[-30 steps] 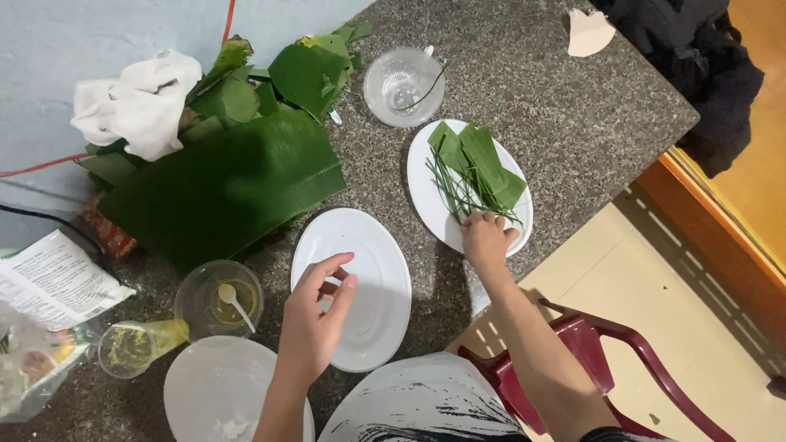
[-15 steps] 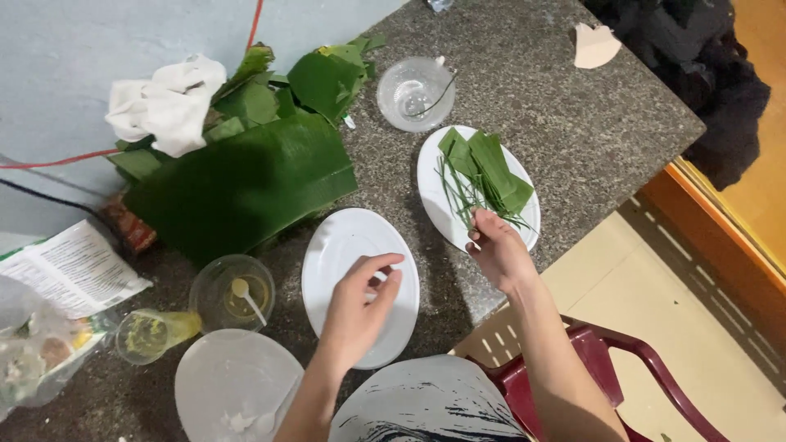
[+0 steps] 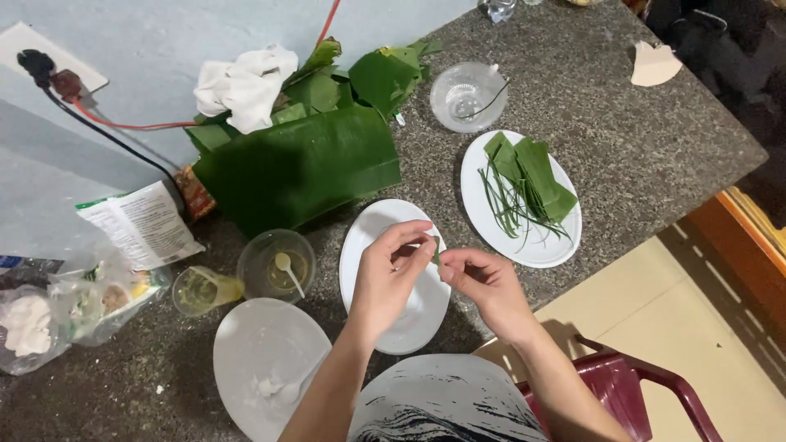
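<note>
My left hand (image 3: 391, 274) and my right hand (image 3: 485, 286) meet over a bare white plate (image 3: 369, 237) near the table's front edge. Both pinch a thin green leaf strip (image 3: 436, 257) between thumbs and fingertips. To the right stands a second white plate (image 3: 491, 225) with folded green leaf pieces (image 3: 536, 174) and thin green strands (image 3: 512, 209) on it.
Large banana leaves (image 3: 299, 168) with a white cloth (image 3: 244, 82) lie at the back. A clear bowl (image 3: 467, 96) stands behind the plates, a bowl with a small spoon (image 3: 276, 266) and a cup (image 3: 201, 289) at left, a smeared white plate (image 3: 266, 368) in front. A red chair (image 3: 630, 381) is below right.
My right hand left the plate of leaves and came to the middle with a strip. My left hand rose to meet it, and both now pinch the strip.
</note>
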